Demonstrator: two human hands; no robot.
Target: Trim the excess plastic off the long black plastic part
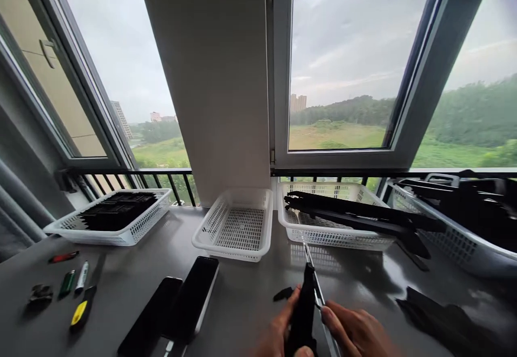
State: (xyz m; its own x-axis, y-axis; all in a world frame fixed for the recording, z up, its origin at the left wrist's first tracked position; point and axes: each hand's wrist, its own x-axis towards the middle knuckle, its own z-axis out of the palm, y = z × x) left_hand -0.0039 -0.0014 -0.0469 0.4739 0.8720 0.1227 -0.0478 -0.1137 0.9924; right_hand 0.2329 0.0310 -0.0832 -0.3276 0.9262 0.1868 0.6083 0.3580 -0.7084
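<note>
Across the middle of the frame we see four white perforated baskets in a row at the table's far edge, under the windows. The left basket [117,226] is packed with flat black parts; the centre basket [236,226] holds nothing; the next basket [323,228] carries long black strips that overhang its right rim; the right basket [456,238] is heaped with more black pieces. At bottom centre our left hand [277,335] is closed around a black wiper piece [304,314], and our right hand [355,333] pinches the thin metal strip [317,281] beside it. Two dark phones [177,306] lie at lower left, with markers [76,279] further left. Bare grey table [250,292] stretches between hands and baskets.
</note>
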